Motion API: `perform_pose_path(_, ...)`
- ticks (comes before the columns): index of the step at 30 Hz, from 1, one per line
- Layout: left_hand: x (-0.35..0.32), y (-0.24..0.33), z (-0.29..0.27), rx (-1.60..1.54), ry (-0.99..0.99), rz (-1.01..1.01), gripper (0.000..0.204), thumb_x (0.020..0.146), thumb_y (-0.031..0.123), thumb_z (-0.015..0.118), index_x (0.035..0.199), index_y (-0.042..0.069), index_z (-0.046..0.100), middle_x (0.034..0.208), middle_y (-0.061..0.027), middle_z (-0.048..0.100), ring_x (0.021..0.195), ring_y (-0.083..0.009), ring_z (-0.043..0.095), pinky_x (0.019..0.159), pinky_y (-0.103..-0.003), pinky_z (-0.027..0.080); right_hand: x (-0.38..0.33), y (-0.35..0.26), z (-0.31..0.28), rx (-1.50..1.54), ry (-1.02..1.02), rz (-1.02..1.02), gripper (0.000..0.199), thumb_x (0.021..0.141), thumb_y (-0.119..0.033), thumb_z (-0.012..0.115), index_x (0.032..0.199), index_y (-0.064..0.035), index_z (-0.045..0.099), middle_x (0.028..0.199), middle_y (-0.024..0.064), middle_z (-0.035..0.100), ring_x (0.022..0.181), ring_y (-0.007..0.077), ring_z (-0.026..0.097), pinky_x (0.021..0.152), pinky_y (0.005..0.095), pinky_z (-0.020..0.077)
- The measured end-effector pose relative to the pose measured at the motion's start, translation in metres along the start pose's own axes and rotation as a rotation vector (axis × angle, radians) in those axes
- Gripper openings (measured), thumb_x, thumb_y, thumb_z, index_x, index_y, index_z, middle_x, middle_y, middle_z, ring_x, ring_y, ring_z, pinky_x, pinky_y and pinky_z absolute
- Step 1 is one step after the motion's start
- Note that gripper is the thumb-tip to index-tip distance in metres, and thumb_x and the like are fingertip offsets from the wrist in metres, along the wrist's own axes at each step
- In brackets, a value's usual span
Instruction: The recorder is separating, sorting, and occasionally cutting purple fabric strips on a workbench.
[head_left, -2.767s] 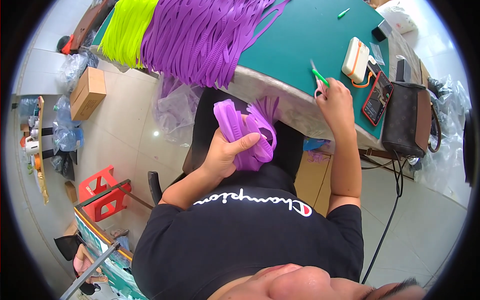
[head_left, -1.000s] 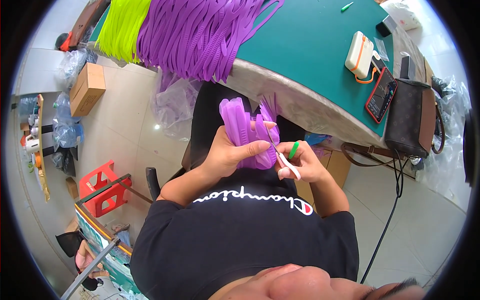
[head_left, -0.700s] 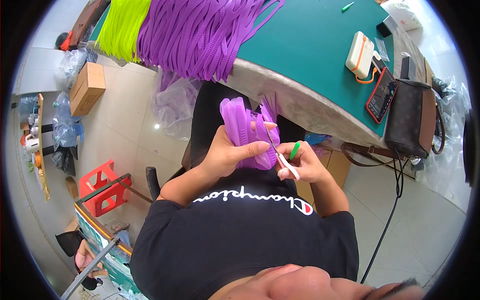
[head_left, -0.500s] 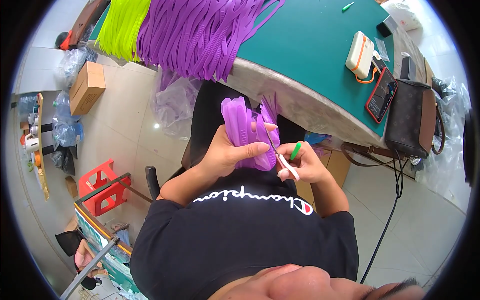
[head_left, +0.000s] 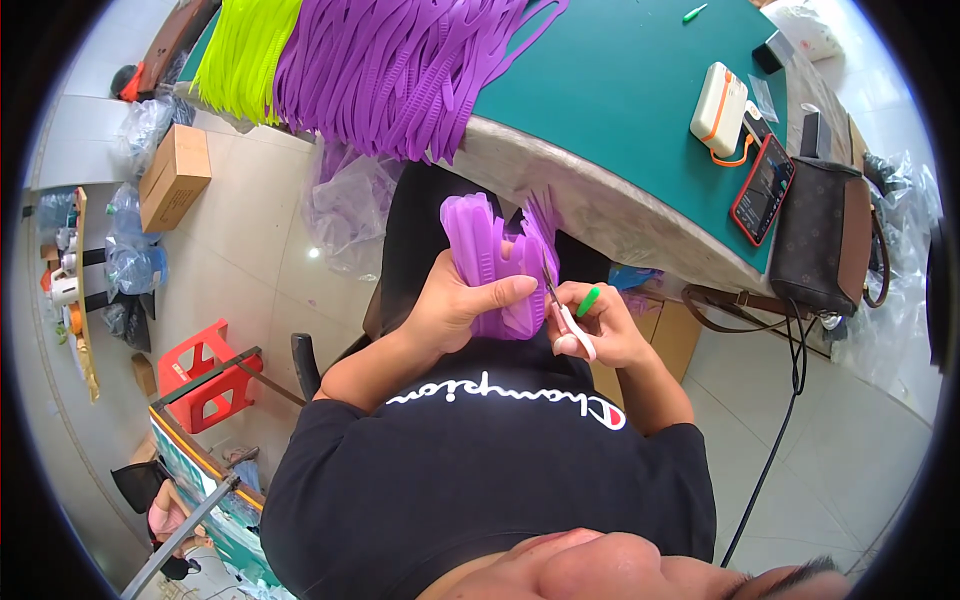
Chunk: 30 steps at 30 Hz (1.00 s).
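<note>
A thick bundle of soft purple straps (head_left: 476, 240), with ridged sections, is gripped by my left hand (head_left: 445, 306) in front of my chest. My left thumb lies across the front; the other fingers are mostly hidden behind the straps. My right hand (head_left: 612, 335) holds scissors with pale pink handles (head_left: 574, 334), their blades pointing up along the bundle's right edge. Whether the blades are on a strap is too fine to make out. A small green piece (head_left: 588, 302) shows at my right fingers. Thin strap ends (head_left: 540, 212) fan out above the blades.
Rows of purple straps (head_left: 380, 75) and lime-green straps (head_left: 245, 55) hang over the edge of the green table (head_left: 590, 90). To the right are a phone (head_left: 763, 190), a white power bank (head_left: 718, 108) and a brown bag (head_left: 822, 235). A red stool (head_left: 208, 375) stands left.
The scissors and my right hand have shifted slightly left against the bundle. My left index finger, which stretched over the strap edge, has drawn back behind the straps.
</note>
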<state>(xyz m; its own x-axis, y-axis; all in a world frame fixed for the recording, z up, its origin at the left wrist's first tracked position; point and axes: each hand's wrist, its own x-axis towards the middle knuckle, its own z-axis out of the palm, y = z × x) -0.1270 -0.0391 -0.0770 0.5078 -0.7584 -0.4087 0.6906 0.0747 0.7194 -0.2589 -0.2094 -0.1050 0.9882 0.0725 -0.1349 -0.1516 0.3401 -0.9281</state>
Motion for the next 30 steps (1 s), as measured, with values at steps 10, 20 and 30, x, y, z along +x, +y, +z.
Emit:
perform_pose_path(10,0.000,0.002,0.004,0.023,-0.006,0.029,0.031,0.081,0.007,0.074,0.108,-0.001,0.062,0.098,-0.0056,0.066,0.088,-0.0119,0.063,0.079,-0.028,0.050,0.005,0.003,0.008,-0.121,0.082,-0.007,0.034,0.076,-0.022,0.077,0.092,0.0020,0.058,0.069,0.0022,0.057,0.059,0.0087,0.052,0.055,0.0220,0.0407)
perform_pose_path(20,-0.001,-0.001,-0.003,0.058,0.011,0.024,0.034,0.079,0.005,0.076,0.108,0.000,0.058,0.098,-0.0053,0.065,0.088,-0.0110,0.062,0.078,-0.028,0.051,0.004,-0.002,0.010,0.028,0.091,0.013,0.039,0.073,-0.027,0.079,0.090,0.0018,0.059,0.068,0.0049,0.058,0.056,0.0096,0.053,0.051,0.0220,0.0401)
perform_pose_path(30,-0.002,0.006,0.001,0.116,-0.011,0.006,0.028,0.079,0.004,0.075,0.103,-0.003,0.063,0.091,-0.0068,0.067,0.083,-0.0127,0.064,0.076,-0.029,0.051,-0.001,0.000,0.001,-0.034,0.015,0.025,0.030,0.075,-0.013,0.076,0.098,-0.0005,0.063,0.064,-0.0036,0.055,0.054,0.0024,0.044,0.050,0.0200,0.0326)
